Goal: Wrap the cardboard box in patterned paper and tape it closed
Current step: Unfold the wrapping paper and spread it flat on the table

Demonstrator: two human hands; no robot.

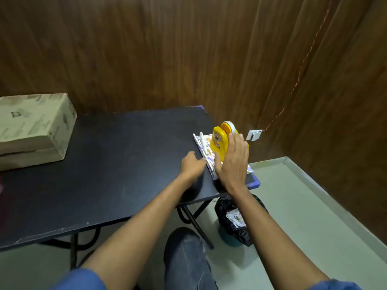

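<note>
A brown cardboard box (pixel 33 126) sits at the far left of the black table (pixel 117 164). Folded patterned paper (pixel 206 148) lies at the table's right edge, with a yellow tape dispenser (pixel 219 141) standing on it. My left hand (pixel 191 164) has its fingers curled at the paper's near left edge; whether it pinches the paper cannot be told. My right hand (pixel 232 162) reaches over the dispenser's near side, fingers straight, thumb beside the yellow body.
A bin lined with a black bag (pixel 236 220) stands on the floor under the table's right corner. Wood-panelled walls close in behind and to the right. My knee (pixel 186 256) is below the table's front edge.
</note>
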